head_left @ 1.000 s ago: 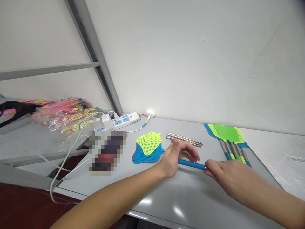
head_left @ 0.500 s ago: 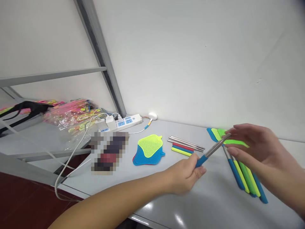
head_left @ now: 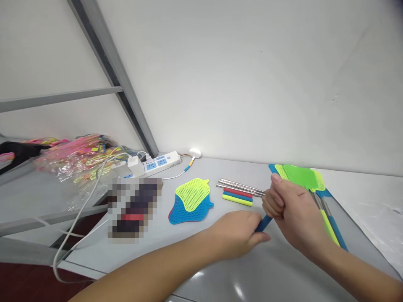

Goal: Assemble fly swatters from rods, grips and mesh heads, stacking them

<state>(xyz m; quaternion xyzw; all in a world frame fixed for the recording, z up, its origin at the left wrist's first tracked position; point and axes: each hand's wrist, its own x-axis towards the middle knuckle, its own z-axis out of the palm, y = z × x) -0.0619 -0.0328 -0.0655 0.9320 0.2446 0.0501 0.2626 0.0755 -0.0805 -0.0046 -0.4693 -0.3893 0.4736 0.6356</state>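
My left hand [head_left: 237, 235] is closed round the blue handle [head_left: 263, 223] of a fly swatter. My right hand [head_left: 297, 209] makes a fist just above it, wrapped over the metal rod, which its fingers hide. Left of my hands lie loose metal rods [head_left: 241, 185] and a red, a blue and a yellow handle grip [head_left: 237, 200]. Further left is a small stack of swatter heads, a yellow one [head_left: 193, 193] over a blue one [head_left: 189, 213]. Beyond my right hand lie several assembled fly swatters [head_left: 300, 177] with green, yellow and blue heads, their handles partly covered by my arm.
A white power strip [head_left: 162, 164] with plugs and cables stands at the back left. Nearer is a pixelated object [head_left: 135, 209]. Plastic-wrapped colourful items [head_left: 78, 157] lie on the grey metal rack. A white sheet [head_left: 368, 205] covers the table's right side.
My right hand has closed from an open curve onto the metal rod and moved left, close to my left hand. The left hand keeps its grip. The view has shifted slightly right.
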